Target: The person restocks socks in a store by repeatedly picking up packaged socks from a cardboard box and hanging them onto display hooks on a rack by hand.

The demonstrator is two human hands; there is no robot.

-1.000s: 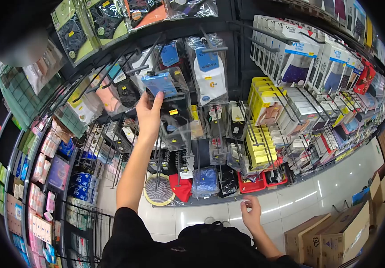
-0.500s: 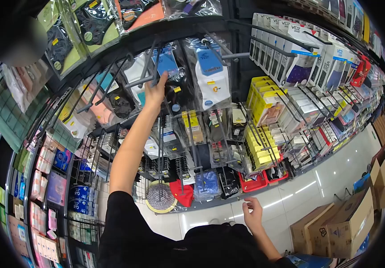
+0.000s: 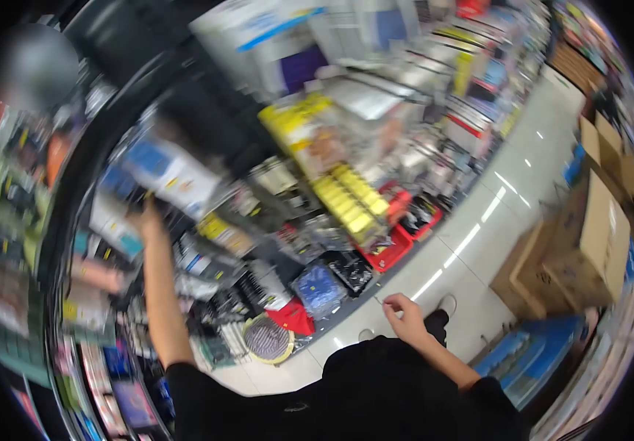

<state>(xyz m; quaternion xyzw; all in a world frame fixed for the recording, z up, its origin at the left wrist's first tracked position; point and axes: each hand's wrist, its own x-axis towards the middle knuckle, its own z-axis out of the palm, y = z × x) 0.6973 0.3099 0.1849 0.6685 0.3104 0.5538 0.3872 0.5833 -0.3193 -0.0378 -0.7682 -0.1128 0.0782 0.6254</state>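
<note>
Clock-face directions are read with twelve at the top of the head view. The left hand (image 3: 148,214) is blurred and lies at the hanging packets; whether its fingers are apart, together or clamped on one cannot be told. A white packet with a blue header (image 3: 184,180) hangs just beside it at two o'clock, a white-and-teal packet (image 3: 115,220) at nine, and a yellow-topped packet (image 3: 225,235) between three and four. Farther off, at four o'clock, lie a blue bagged item (image 3: 318,288) and a red item (image 3: 293,317); a round checked item with a yellow rim (image 3: 269,339) sits between four and five. The right hand (image 3: 405,321), fingers loosely bent and apart from the thumb, is seen over the pale floor (image 3: 471,294). From it, a red tray (image 3: 392,255) stands at twelve o'clock and cardboard boxes (image 3: 567,253) at two.
</note>
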